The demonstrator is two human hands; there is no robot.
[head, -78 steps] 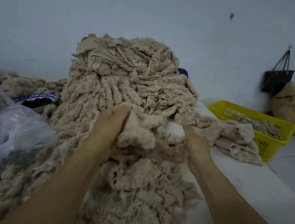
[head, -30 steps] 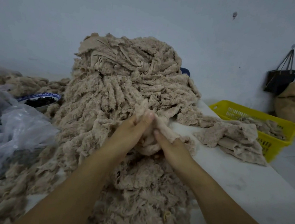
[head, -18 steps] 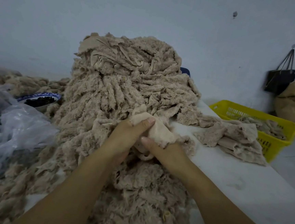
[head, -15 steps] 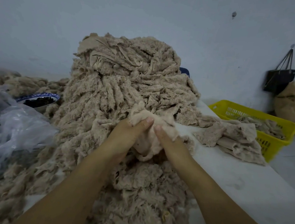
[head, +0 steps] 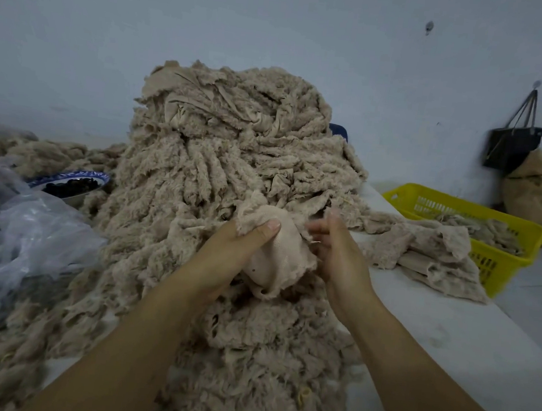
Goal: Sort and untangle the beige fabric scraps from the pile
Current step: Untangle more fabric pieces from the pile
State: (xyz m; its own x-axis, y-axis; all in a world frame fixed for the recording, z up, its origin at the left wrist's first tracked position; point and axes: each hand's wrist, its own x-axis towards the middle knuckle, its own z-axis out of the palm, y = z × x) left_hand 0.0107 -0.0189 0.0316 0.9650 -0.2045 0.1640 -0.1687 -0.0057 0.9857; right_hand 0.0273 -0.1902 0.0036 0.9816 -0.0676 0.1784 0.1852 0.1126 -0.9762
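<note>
Your left hand (head: 225, 257) clamps a smooth beige fabric scrap (head: 281, 255) near the tall shaggy beige pile (head: 234, 156). Your right hand (head: 340, 257) sits alongside, its grip lost in blur.

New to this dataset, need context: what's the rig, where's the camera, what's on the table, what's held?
There is no machine: a person works with two bare hands, and the picture comes from a wide-angle camera worn on their head, looking forward and down. On the white table lies a big pile of beige fabric scraps. The left hand grips one scrap with the thumb on top; the right hand is at its edge, fingers blurred, so whether it grips is unclear. To the right lie a small stack of scraps and a yellow basket holding more. To the left are a clear plastic bag and a bowl of dark pieces.
</note>
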